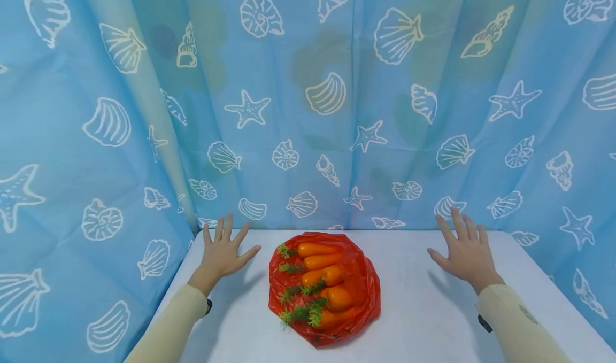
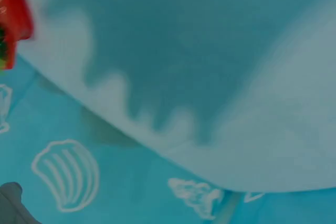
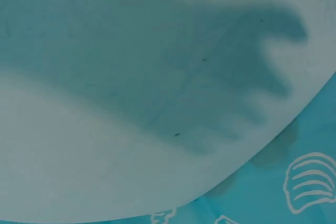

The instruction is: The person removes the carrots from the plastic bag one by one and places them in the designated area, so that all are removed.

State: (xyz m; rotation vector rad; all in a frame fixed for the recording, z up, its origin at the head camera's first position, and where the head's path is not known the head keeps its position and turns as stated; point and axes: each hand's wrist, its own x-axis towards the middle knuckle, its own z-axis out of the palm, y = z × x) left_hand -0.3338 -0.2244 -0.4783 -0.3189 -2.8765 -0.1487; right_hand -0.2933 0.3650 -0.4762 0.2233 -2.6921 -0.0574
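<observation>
A light-blue fabric curtain printed with white seashells and starfish (image 1: 293, 122) hangs behind and at both sides of a white, flat-topped table (image 1: 406, 304). Two arms in pale cream sleeves (image 1: 166, 328) reach forward over it from the near edge, one at each side. Between them, near the middle of the tabletop, lies a crumpled, glossy red plastic bag (image 1: 372, 285), spread into a rough circle. The left hand (image 1: 222, 255), to one side of the bag and apart from it, has its fingers straight and fanned, thumb stretched toward the bag; it grasps nothing. The right hand (image 1: 468, 252), well apart on the other side, is likewise flat and empty, fingers extended, thumb held out. Both cast spread-fingered shadows on the tabletop. On the bag lie several smooth orange carrots (image 1: 321, 260), side by side, their feathery green leaf tops (image 1: 294, 315) pointing mostly leftward. A small dark wristband (image 1: 484, 323) shows under the right cuff.
</observation>
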